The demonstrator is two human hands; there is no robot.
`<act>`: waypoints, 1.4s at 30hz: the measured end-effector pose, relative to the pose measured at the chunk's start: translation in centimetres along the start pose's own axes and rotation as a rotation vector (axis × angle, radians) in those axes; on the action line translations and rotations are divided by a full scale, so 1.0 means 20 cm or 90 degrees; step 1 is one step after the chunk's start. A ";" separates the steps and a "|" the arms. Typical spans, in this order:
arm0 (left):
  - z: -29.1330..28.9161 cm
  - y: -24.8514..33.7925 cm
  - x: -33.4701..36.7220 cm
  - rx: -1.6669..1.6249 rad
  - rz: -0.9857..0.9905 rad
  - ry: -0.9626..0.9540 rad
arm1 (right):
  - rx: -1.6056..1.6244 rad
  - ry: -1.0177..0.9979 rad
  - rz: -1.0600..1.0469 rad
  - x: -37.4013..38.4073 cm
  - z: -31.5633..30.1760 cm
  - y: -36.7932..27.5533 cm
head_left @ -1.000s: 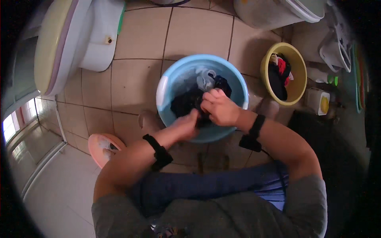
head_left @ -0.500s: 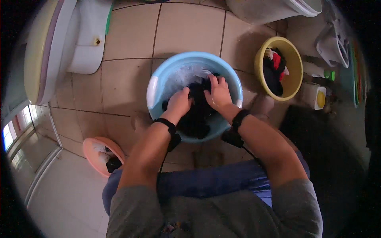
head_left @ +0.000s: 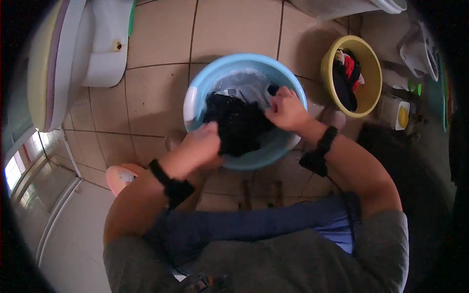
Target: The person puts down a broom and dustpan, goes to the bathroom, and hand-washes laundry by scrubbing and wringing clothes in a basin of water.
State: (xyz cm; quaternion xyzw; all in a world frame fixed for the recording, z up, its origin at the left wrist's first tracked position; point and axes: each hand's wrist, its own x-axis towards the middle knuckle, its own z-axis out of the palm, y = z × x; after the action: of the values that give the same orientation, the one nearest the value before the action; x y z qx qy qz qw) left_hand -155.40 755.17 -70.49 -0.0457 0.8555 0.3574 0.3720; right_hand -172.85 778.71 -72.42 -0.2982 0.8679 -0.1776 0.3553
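Note:
A light blue basin (head_left: 233, 60) with white handles stands on the floor before me, holding soapy water. In it a wet black garment (head_left: 239, 124) is spread out; its exact kind does not show. My left hand (head_left: 204, 144), slightly blurred, is closed at the garment's near left edge, by the basin rim. At the garment's right side my right hand (head_left: 288, 110) is closed on the cloth, with the fingers curled. Pale grey cloth (head_left: 249, 93) lies in the suds beyond the black one. Each wrist wears a black strap with a small device.
To the right stands a yellow basin (head_left: 375, 93) with black, red and white clothes. A peach basin (head_left: 113, 178) is partly hidden behind my left arm. A white toilet-like fixture (head_left: 105, 68) stands at far left, and a pale bucket (head_left: 332, 7) at the far right. Tiles cover the floor.
My hands have moved apart, the left one toward me and leftward, the right one rightward. The black garment has been spread wider, and pale cloth shows more beyond it.

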 end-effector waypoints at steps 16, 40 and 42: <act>0.50 0.01 0.64 0.173 -0.149 0.321 | -0.077 0.069 0.230 0.19 0.77 0.05; -0.04 0.14 0.34 -0.040 -0.257 0.269 | 0.206 0.249 -0.146 -0.09 0.35 -0.35; 0.12 0.12 0.36 -0.056 -0.234 0.330 | 0.152 0.280 -0.040 -0.13 0.45 -0.21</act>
State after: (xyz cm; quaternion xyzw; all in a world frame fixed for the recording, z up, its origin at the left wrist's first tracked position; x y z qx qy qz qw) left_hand -159.92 759.93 -74.98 -0.3050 0.8828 0.2974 0.1979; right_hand -163.16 776.31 -75.01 -0.2348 0.8876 -0.3505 0.1850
